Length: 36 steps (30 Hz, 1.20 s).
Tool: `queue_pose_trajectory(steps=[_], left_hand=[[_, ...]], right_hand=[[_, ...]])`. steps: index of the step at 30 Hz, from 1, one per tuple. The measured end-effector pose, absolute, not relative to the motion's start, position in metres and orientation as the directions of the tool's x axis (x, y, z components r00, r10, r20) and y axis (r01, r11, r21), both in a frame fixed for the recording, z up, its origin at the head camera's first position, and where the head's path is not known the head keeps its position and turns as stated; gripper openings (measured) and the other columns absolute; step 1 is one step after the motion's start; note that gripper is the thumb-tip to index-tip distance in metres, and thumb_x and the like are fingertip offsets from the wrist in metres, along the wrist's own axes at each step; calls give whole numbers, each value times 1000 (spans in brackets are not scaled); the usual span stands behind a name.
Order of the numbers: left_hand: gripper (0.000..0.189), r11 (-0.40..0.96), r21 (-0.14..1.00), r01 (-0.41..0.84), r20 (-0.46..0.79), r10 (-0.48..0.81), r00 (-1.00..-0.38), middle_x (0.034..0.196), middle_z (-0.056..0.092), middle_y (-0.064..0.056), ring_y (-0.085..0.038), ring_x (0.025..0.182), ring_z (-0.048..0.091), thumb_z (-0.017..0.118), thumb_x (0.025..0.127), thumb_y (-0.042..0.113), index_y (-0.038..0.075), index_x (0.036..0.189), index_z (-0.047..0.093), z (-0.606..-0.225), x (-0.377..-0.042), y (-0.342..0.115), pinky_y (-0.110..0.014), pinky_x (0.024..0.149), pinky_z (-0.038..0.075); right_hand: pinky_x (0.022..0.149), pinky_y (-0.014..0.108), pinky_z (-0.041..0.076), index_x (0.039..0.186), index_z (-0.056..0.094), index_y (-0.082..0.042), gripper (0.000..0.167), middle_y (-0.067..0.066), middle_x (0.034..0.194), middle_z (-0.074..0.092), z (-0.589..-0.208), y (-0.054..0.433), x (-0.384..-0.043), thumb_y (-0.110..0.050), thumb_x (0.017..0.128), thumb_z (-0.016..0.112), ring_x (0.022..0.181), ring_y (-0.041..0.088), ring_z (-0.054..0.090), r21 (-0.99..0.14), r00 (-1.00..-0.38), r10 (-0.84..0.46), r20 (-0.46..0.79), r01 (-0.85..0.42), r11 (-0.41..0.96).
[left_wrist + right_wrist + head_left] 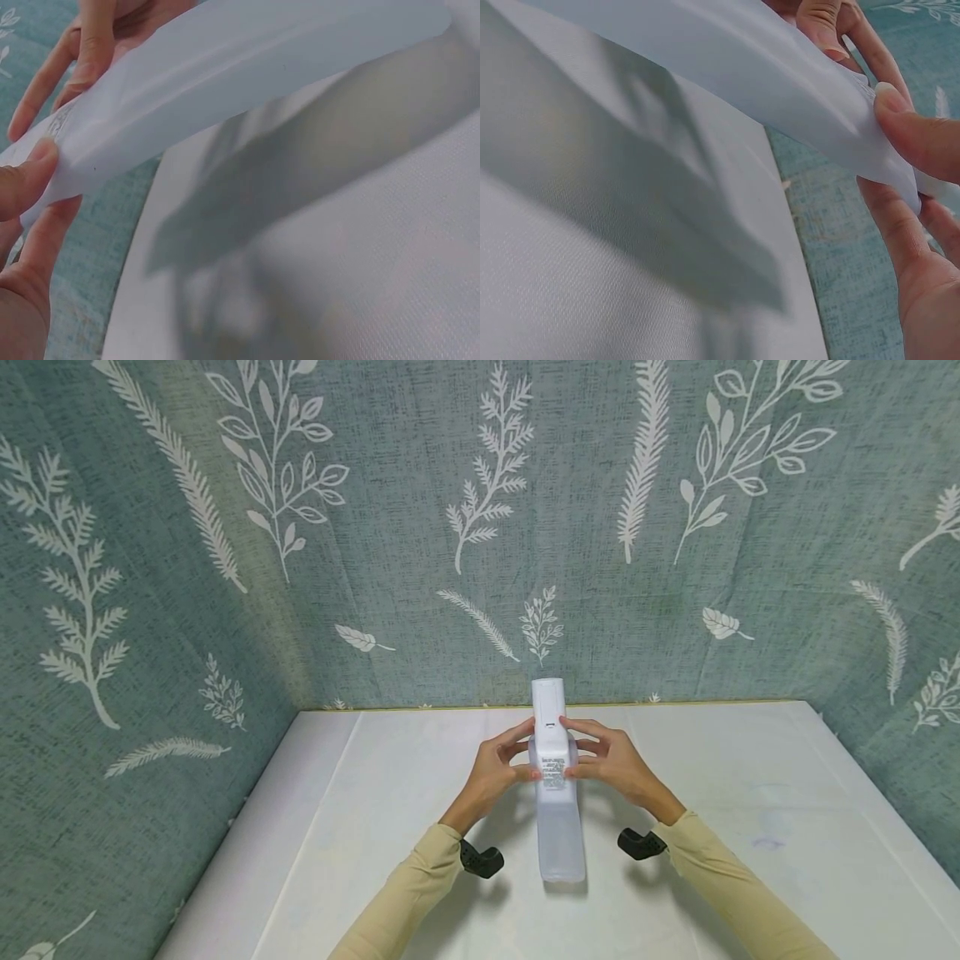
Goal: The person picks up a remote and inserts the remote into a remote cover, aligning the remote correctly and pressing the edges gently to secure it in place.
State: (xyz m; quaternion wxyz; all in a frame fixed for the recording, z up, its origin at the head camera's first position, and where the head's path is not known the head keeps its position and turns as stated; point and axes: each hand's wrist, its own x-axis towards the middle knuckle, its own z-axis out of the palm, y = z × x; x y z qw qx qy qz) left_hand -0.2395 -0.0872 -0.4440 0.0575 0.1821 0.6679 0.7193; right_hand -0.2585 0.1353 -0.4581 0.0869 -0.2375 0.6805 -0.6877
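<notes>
A long white plastic device (551,739) is held above the table with both hands. It has a narrow far end with a small dark slot, a patch of printed text in the middle, and a longer, smooth pale near part (561,843). My left hand (495,770) grips its left side and my right hand (617,768) its right, with both thumbs beside the print. In the left wrist view the left thumb (34,174) presses the top face and fingers pass underneath. The right thumb (907,124) lies likewise in the right wrist view. The device's underside is mostly hidden.
The white table (390,827) extends around and beneath the device, whose shadow falls on it. A green cloth with white leaf prints (397,510) rises behind the table's far edge and at both sides. A black wrist mount (482,860) sticks out from the left sleeve, another (640,843) from the right.
</notes>
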Motion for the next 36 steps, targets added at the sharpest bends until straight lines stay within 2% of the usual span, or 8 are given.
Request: queue_pose_trajectory(steps=[9,20,28,36], left_hand=[[76,-83,984,156,173,291,-941,138,50,-6,-28,119,52,68,69,-21,11,136,53,-456,-247,-88,-37,89,50],[77,-109,985,135,161,286,-945,141,46,-10,-32,123,49,68,68,-22,6,137,49,-456,-247,-89,-38,91,49],[75,-104,986,134,158,275,-948,138,50,-6,-28,120,52,69,68,-22,9,135,53,-458,-247,-90,-37,89,51],[77,-101,989,108,133,284,-950,141,47,-6,-30,124,49,69,68,-21,9,136,51,-459,-248,-90,-38,90,50]], right_hand=[[83,37,53,140,45,-3,74,16,144,38,-459,134,-258,3,74,77,121,41,48,-978,-871,-447,206,-198,-64],[84,37,53,140,44,-2,74,17,143,39,-460,132,-259,4,74,77,120,41,49,-975,-865,-450,221,-209,-76],[83,37,54,140,45,-4,74,16,143,39,-460,131,-258,3,74,77,121,41,48,-977,-868,-448,213,-203,-72],[82,39,54,140,46,-4,73,16,142,40,-459,131,-258,3,74,77,120,42,48,-977,-872,-443,207,-204,-56]])
